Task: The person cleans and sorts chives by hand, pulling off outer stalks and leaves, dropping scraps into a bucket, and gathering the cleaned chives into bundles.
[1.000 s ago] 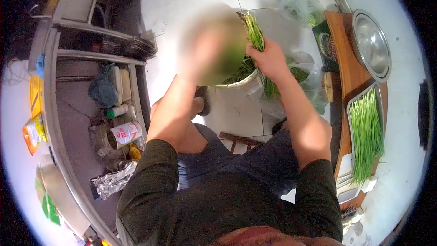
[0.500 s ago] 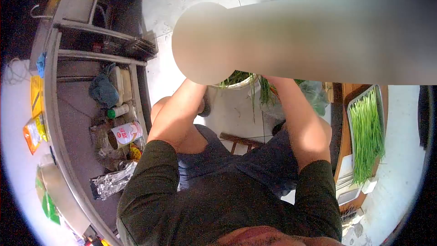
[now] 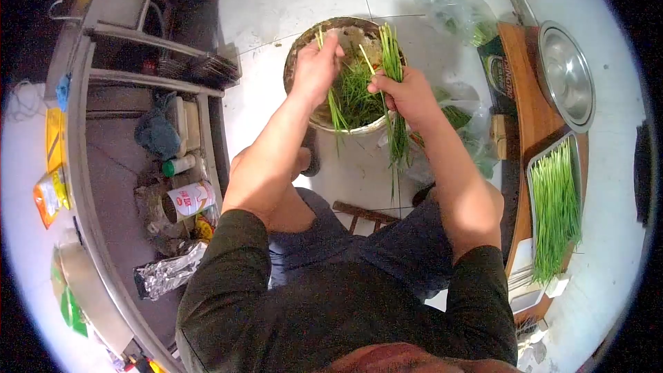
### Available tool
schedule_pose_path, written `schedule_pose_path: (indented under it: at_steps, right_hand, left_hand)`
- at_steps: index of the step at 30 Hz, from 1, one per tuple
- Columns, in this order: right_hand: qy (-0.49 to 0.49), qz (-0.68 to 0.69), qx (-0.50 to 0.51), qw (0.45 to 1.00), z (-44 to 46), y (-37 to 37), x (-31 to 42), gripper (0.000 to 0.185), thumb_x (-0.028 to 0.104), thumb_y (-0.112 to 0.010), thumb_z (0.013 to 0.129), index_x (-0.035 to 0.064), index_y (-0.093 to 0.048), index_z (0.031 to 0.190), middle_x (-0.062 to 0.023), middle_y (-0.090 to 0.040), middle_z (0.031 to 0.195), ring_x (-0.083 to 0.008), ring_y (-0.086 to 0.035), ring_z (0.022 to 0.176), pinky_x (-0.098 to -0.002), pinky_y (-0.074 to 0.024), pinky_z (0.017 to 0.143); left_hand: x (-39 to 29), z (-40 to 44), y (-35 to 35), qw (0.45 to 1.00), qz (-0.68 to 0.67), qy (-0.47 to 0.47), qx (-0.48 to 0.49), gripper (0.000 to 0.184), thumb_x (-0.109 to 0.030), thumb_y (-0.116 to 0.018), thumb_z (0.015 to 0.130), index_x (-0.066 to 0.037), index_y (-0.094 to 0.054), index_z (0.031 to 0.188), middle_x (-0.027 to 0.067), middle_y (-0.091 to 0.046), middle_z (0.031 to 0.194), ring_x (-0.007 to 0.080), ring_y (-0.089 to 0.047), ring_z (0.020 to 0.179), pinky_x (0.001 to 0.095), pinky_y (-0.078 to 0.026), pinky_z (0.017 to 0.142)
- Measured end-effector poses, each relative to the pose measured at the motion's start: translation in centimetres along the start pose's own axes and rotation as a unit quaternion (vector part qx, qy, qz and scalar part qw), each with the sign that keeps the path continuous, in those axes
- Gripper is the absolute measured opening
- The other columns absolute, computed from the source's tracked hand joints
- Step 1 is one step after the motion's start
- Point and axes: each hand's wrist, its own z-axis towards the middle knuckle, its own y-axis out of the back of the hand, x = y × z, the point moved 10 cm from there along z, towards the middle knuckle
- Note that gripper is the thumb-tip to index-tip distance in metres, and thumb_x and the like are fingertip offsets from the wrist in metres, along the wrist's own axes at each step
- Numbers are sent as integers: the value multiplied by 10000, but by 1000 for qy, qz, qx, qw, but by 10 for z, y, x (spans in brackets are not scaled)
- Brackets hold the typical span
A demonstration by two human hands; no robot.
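Note:
My right hand (image 3: 409, 97) is closed around a bunch of garlic chives (image 3: 391, 55), with white stem ends up and green leaves hanging below. A single pale stalk sticks out near its thumb. My left hand (image 3: 318, 69) is pinched shut on a few chive blades (image 3: 336, 112), which trail down beneath it; its fingertips are partly hidden. Both hands are above a round bucket (image 3: 366, 128) with a dirty inner wall. Loose green chive scraps (image 3: 359, 90) lie inside it.
On the right, a wooden bench (image 3: 528, 90) holds a metal basin (image 3: 566, 72) and a tray of chives (image 3: 554, 214). Plastic bags (image 3: 456, 7) lie on the tiled floor. To the left, a shelf (image 3: 114, 186) holds a can (image 3: 192, 202), a cloth (image 3: 156, 131) and crumpled foil (image 3: 169, 273).
A blur covered both hands and most of the bucket earlier, so their movement cannot be told. The forearms and the tray of chives stay nearly where they were.

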Motion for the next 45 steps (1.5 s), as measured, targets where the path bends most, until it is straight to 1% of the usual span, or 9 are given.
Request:
schedule_pose_path:
  at_steps: [6,7,13,19,23,26,28,37,45]
  right_hand:
    - [-2,24,9,1000,1,-3,0,161,177,-673,830,42,-638,910,-19,-664,738,-60,-461,502,-224,-349,456]
    - [-8,33,15,999,1,-4,-1,160,178,-672,830,42,-638,908,-19,-662,737,-62,-460,502,-225,-351,457]
    - [-24,79,39,996,-1,-9,-1,167,184,-669,833,43,-631,915,-21,-653,742,-70,-448,488,-233,-357,455]
    - [-21,77,34,996,0,-6,-5,174,180,-664,841,40,-618,934,-26,-657,749,-69,-450,487,-234,-359,453]
    - [-22,83,17,996,0,-3,-3,176,183,-663,847,49,-613,951,-28,-661,753,-67,-450,484,-233,-359,451]
    - [-8,81,-26,996,4,4,-6,179,176,-671,843,51,-612,955,-34,-658,755,-70,-450,478,-229,-355,446]
    - [-4,74,-46,996,7,5,-11,184,163,-684,830,45,-611,951,-36,-650,743,-74,-458,479,-230,-357,443]
    - [26,39,-112,993,8,-1,-18,281,223,-742,772,32,-653,958,-39,-661,755,-108,-582,574,-260,-475,506]
    - [9,64,-95,993,8,-11,-26,188,162,-721,779,37,-620,876,-7,-589,680,-84,-505,515,-247,-413,468]
  left_hand:
    - [-1,-25,-37,982,-114,129,82,209,-219,-595,920,-20,-658,911,-40,-485,589,50,-403,493,223,-308,446]
    - [-38,-34,-43,983,-142,-20,118,196,-210,-601,912,-24,-662,903,-40,-496,598,46,-413,510,219,-319,459]
    - [-33,-20,-28,998,33,-36,40,183,-206,-596,908,-39,-652,859,-43,-490,590,43,-402,508,221,-325,463]
    - [-5,1,-6,1000,-15,-22,-8,275,-229,-560,924,-58,-553,710,-33,-481,570,56,-392,490,236,-300,455]
    - [-49,-19,-6,948,161,-267,-69,257,-246,-591,915,-36,-634,774,-25,-502,576,81,-430,490,262,-330,457]
    - [-44,-18,-16,982,52,-181,-4,218,-218,-590,920,-16,-671,909,-13,-559,671,64,-449,553,245,-352,502]
    - [0,-20,-30,986,-66,128,83,219,-211,-563,938,-14,-658,947,-6,-588,723,55,-452,582,233,-362,529]
    - [13,-30,-56,956,-219,176,85,316,-273,-443,1000,-17,-616,1065,49,-646,854,128,-573,742,269,-440,672]
    - [-8,-45,-68,924,-297,213,110,347,-299,-439,1005,-5,-595,1102,89,-625,976,189,-576,867,308,-461,797]
